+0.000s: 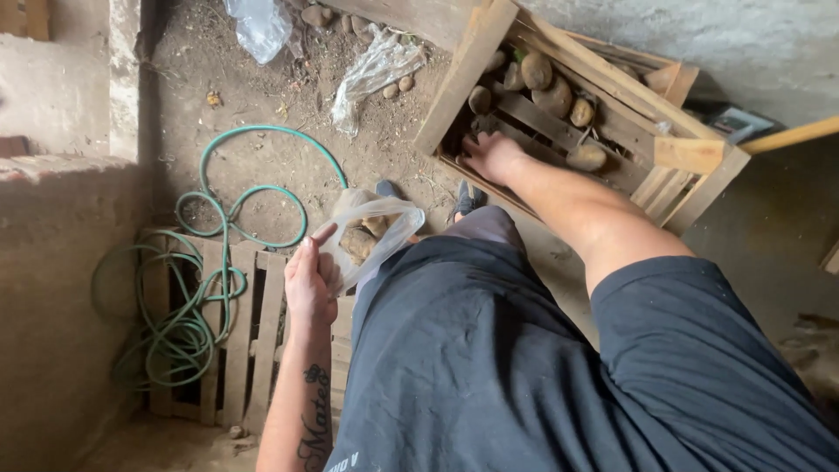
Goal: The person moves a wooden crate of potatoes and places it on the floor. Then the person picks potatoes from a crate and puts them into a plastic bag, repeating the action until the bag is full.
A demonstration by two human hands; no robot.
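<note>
My left hand (310, 278) grips the rim of a clear plastic bag (374, 229) that holds a few brown potatoes. My right hand (492, 156) reaches down into a wooden slatted crate (690, 154), fingers curled at its bottom slats near the near-left corner; whether it holds a potato I cannot tell. Several potatoes (556, 94) lie in the crate beyond that hand. My dark shirt and grey trousers fill the lower middle of the head view.
A green garden hose (188, 306) lies coiled over a wooden pallet (238, 350) at the left, beside a rough wall (61, 262). Crumpled clear plastic (376, 68) and loose potatoes (395, 87) sit on the dirt floor at the top. A wooden handle (791, 135) sticks out at right.
</note>
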